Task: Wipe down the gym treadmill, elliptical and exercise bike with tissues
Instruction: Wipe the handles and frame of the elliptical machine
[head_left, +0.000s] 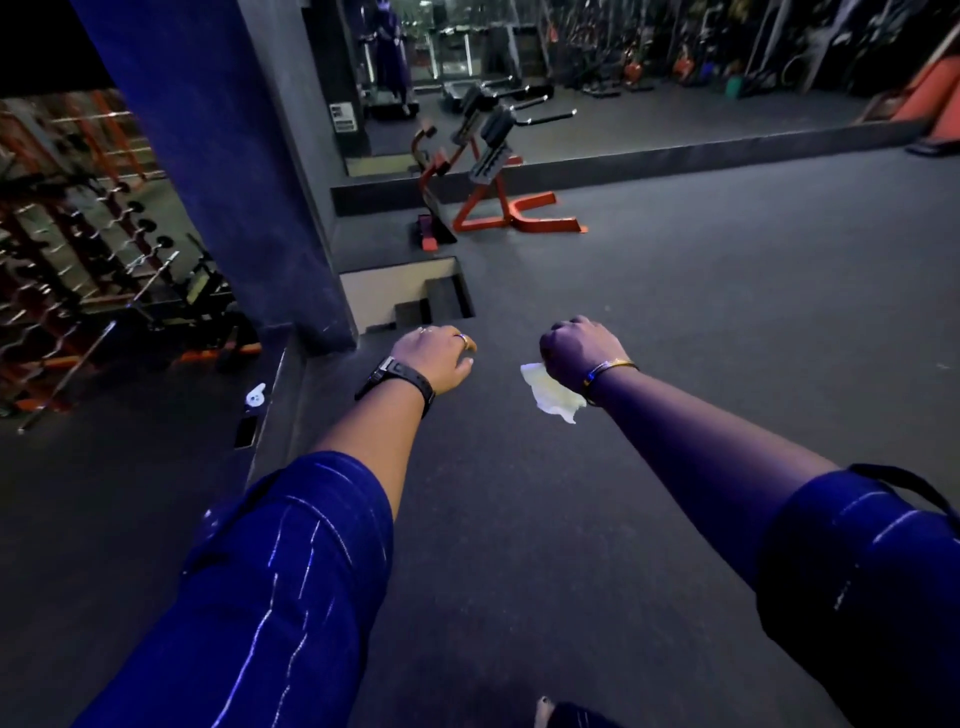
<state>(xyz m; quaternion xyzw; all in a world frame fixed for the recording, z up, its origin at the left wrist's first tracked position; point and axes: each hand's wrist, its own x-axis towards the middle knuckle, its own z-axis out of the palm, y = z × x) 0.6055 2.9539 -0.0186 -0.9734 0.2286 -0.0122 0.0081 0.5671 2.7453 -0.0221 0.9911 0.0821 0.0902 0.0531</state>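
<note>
Reaching out over the dark floor, two forearms extend from rolled blue striped sleeves. The left hand, with a black watch at its wrist, hangs palm down with loosely curled fingers and nothing visible in it. Just beside it but apart, the right hand, wearing a thin bangle, is closed into a fist that grips a white tissue. The tissue's crumpled loose end hangs from under the fist, in the gap between the hands. Beyond them a stairwell opening sits at the foot of a blue pillar. Farther off, an orange-framed bench stands before a wall mirror, and a barbell rack fills the far left.
</note>
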